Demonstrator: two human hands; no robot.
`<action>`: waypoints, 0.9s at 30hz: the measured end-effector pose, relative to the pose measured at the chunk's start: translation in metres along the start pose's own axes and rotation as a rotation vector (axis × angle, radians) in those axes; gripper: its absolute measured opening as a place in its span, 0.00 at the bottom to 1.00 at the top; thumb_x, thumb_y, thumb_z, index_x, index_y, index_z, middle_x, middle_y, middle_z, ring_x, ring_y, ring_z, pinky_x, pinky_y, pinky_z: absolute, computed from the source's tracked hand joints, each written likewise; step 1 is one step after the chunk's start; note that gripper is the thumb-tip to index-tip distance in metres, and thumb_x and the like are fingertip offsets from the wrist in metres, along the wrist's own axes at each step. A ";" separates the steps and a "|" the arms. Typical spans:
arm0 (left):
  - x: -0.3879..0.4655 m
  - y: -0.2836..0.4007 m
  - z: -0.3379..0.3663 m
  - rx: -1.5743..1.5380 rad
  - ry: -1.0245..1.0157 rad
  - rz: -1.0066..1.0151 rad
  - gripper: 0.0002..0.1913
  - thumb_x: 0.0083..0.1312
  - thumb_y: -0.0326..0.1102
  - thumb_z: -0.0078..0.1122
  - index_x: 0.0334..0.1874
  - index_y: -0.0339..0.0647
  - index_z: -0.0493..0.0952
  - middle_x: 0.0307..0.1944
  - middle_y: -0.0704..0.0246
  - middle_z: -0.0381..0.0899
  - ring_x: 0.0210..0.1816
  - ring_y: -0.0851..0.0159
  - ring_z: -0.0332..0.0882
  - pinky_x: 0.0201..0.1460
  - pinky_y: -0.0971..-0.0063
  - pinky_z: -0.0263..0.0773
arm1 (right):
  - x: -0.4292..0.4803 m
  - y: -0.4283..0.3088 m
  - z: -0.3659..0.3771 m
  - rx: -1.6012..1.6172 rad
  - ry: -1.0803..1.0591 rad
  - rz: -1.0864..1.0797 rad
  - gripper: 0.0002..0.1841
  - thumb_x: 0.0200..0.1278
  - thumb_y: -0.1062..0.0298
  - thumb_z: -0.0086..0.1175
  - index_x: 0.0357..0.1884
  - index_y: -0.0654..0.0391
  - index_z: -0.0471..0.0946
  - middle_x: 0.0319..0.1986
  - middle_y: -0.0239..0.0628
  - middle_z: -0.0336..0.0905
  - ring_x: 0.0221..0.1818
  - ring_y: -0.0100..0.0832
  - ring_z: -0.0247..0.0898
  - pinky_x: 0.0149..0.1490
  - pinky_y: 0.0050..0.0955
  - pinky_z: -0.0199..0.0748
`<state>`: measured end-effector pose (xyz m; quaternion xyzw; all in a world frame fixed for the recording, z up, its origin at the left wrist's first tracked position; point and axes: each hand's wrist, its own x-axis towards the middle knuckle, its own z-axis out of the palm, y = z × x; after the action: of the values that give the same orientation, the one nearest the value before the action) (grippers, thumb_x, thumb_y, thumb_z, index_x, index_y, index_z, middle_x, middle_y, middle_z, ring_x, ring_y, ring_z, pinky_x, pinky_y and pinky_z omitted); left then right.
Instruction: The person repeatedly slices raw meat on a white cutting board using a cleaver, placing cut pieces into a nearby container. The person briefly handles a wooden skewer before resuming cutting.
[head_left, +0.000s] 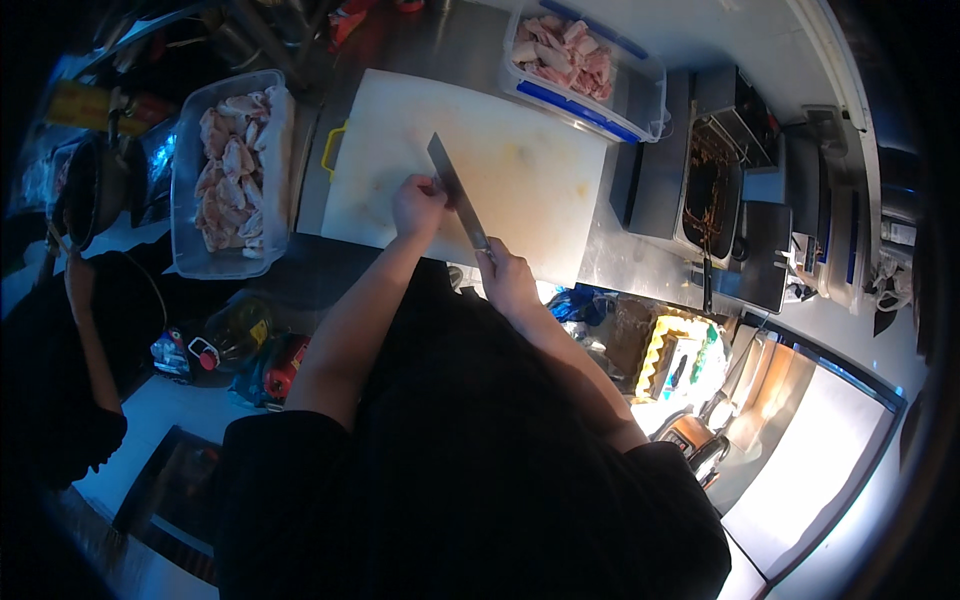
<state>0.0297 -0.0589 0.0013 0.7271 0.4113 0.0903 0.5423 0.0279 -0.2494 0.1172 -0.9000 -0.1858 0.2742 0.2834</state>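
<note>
My right hand (511, 279) grips the handle of a broad-bladed kitchen knife (459, 196). Its blade points up and to the left over a white plastic cutting board (517, 161). Beside the blade is my left hand (420, 208), its fingers curled in close to the metal. Whether those fingers hold anything is hidden. Left of the board, a clear plastic tub (279, 161) holds raw chicken wings (234, 169). At the board's far right edge stands a clear container with blue clips (636, 101), with cut raw chicken pieces (566, 56) in it.
A yellow handle (331, 150) sticks out at the board's left edge. A stained metal basin (709, 199) stands on the steel counter to the right. At the left, a person's arm (94, 330) reaches toward a dark pan (82, 191). An oil bottle (238, 330) stands below.
</note>
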 end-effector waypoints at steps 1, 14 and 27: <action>0.000 -0.001 0.000 -0.020 0.006 -0.001 0.13 0.57 0.33 0.73 0.42 0.35 0.83 0.33 0.59 0.89 0.35 0.56 0.88 0.43 0.64 0.82 | 0.002 -0.002 0.000 -0.003 -0.011 0.015 0.15 0.76 0.59 0.53 0.55 0.58 0.73 0.30 0.61 0.83 0.36 0.63 0.82 0.42 0.57 0.81; 0.013 0.000 0.001 0.284 -0.042 -0.053 0.14 0.53 0.37 0.73 0.38 0.36 0.86 0.34 0.58 0.89 0.38 0.54 0.89 0.46 0.64 0.81 | 0.022 -0.006 0.011 -0.002 -0.036 0.052 0.14 0.77 0.59 0.50 0.53 0.58 0.73 0.27 0.62 0.82 0.34 0.65 0.81 0.40 0.59 0.79; 0.025 0.001 -0.001 0.200 0.033 -0.083 0.13 0.57 0.39 0.74 0.40 0.38 0.87 0.35 0.57 0.89 0.38 0.55 0.89 0.47 0.65 0.82 | -0.052 0.046 -0.001 -0.073 -0.109 0.091 0.17 0.75 0.59 0.52 0.57 0.58 0.72 0.28 0.61 0.82 0.33 0.64 0.81 0.40 0.58 0.80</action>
<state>0.0461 -0.0411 -0.0051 0.7583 0.4567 0.0383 0.4636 -0.0043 -0.3107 0.1104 -0.9011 -0.1695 0.3284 0.2269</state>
